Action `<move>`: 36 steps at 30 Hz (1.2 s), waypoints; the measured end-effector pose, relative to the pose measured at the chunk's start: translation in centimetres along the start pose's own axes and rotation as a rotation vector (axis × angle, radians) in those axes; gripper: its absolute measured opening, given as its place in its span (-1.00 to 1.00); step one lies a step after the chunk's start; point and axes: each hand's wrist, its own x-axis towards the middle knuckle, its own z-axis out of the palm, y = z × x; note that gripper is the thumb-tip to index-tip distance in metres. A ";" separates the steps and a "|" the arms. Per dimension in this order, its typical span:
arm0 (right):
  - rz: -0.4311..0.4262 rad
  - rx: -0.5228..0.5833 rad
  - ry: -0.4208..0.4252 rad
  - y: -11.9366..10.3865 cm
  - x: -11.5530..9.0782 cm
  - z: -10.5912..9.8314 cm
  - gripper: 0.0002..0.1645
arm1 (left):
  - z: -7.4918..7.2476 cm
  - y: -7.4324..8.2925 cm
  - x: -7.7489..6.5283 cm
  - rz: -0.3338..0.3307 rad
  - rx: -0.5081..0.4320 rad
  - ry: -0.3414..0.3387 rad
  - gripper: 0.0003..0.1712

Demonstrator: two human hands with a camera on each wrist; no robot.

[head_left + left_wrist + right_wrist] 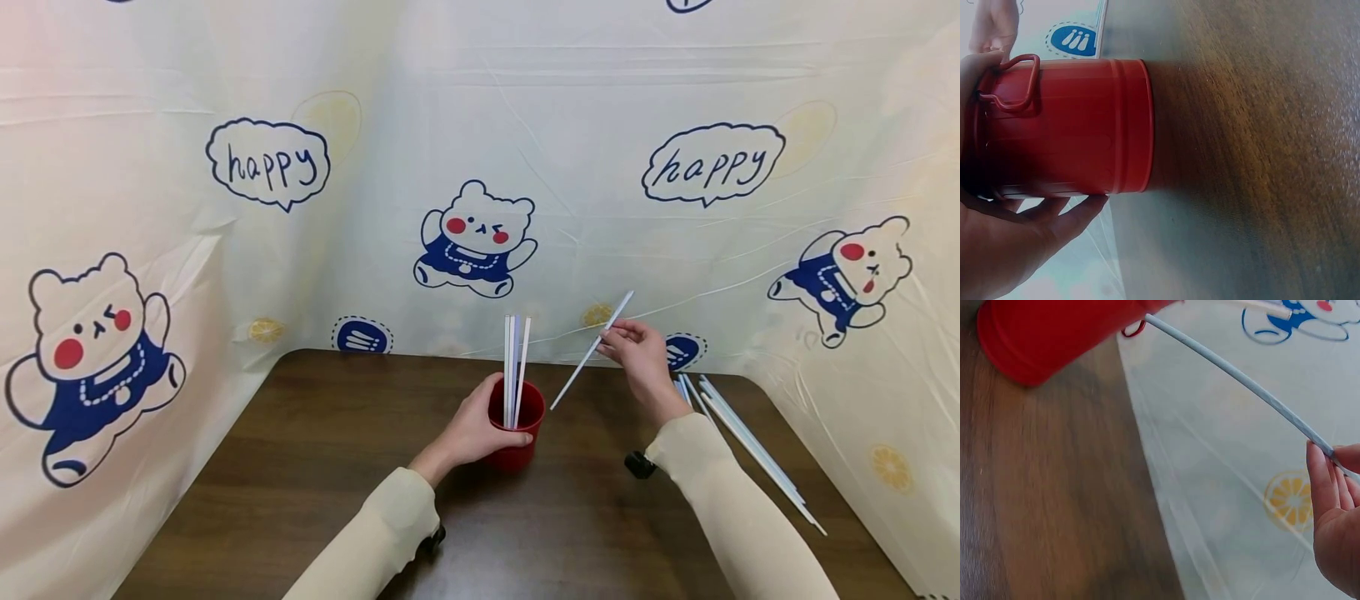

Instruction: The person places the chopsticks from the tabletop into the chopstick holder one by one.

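Note:
My left hand (474, 427) grips a small red metal bucket (513, 457), thumb across its near side and fingers round the far side. A wire loop handle (1034, 81) sticks out from its side in the left wrist view. Several thin white and bluish straws (512, 358) stand upright inside, leaning a little. To the right of the bucket, my right hand (643, 360) pinches one pale blue straw (1241, 379) near its upper end between thumb and fingers. This straw slants down to the left, its lower tip just beside the bucket's rim in the head view.
More pale straws (753, 443) lie in a loose bunch on the right side of the brown wooden table (300, 467), partly behind the right forearm. A patterned cloth (390, 167) with cartoon bears hangs along the table's back and sides.

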 end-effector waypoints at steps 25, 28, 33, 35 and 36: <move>-0.086 0.069 0.036 -2.8 -0.7 2.2 -0.71 | -0.1 0.0 0.0 0.003 -0.009 -0.004 -0.01; -0.094 0.052 0.020 -2.7 -0.9 2.4 -0.73 | -0.1 0.1 -0.1 0.001 -0.009 -0.004 -0.01; -0.114 0.030 -0.007 -2.1 -1.3 3.0 -0.73 | -0.1 0.2 -0.1 0.000 -0.007 -0.007 -0.02; -0.129 0.027 -0.025 -1.7 -1.3 3.2 -0.71 | 0.0 0.2 -0.1 0.002 -0.005 -0.007 -0.02; -0.143 0.021 -0.037 -1.5 -1.3 3.3 -0.69 | 0.0 0.2 -0.1 0.001 -0.005 -0.007 -0.02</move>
